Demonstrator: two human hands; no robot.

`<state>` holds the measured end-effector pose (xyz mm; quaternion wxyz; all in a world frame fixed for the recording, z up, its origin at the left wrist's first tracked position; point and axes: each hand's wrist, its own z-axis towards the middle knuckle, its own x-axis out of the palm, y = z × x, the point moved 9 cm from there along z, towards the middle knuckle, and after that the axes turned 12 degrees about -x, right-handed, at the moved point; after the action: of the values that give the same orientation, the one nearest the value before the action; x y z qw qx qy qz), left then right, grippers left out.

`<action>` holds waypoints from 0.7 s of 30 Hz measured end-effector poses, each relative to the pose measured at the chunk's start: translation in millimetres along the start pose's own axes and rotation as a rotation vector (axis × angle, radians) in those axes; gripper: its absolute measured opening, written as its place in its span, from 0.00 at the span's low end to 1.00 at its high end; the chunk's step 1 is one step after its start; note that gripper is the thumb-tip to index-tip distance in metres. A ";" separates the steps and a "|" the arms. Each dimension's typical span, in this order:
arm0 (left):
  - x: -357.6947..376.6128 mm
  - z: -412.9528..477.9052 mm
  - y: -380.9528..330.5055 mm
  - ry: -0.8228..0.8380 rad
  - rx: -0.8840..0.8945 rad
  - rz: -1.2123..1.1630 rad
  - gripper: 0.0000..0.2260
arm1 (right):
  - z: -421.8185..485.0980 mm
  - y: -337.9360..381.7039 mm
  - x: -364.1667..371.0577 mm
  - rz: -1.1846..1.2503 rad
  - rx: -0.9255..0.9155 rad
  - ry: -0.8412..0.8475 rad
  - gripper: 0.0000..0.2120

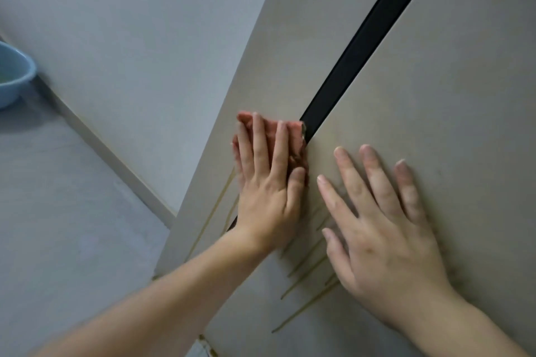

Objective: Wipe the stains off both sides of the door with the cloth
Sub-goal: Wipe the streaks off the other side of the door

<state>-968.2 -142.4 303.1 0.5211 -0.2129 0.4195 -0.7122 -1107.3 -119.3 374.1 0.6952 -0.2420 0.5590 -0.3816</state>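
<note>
A beige door [435, 95] with a black inlaid strip [362, 46] fills the right of the head view. My left hand [266, 182] presses a pink cloth [294, 136] flat against the door, over the lower end of the strip, fingers straight. My right hand [383, 226] lies flat on the door just to the right, fingers spread, holding nothing. Yellowish drip stains [307, 278] run down the door below and between both hands, and more streaks [214, 211] sit left of my left wrist.
A light blue basin [14, 75] with liquid stands on the grey floor [58, 226] at the far left. A pale wall [130, 38] with a skirting board [116, 159] runs behind the door's edge.
</note>
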 end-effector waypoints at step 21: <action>-1.4 3.1 64.3 0.015 -0.466 -0.160 0.32 | 0.2 6.3 8.4 -0.054 0.005 0.023 0.32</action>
<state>-929.1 -149.0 252.3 0.3965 -0.3548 0.5581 -0.6367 -1104.8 -122.3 364.4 0.6786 -0.2507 0.5593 -0.4046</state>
